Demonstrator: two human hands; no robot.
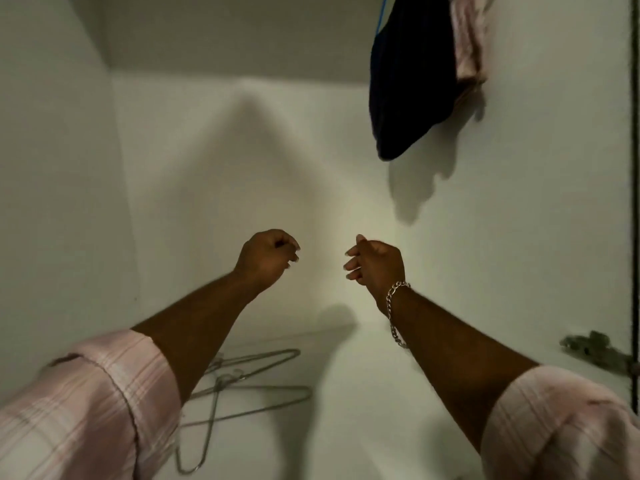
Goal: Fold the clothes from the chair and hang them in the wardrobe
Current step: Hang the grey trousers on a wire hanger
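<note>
Inside a white wardrobe (242,168), two bare forearms reach forward. The left hand (266,258) is curled into a loose fist, holding nothing. The right hand (372,261), wearing a chain bracelet (394,306), has relaxed fingers, also empty. A dark garment (412,74) and a pink garment (469,36) hang far right. Wire hangers (242,386) lie near left.

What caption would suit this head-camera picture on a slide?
Empty hands, left and right, reach into a white wardrobe; dark garment hangs above, wire hangers lie below.
</note>
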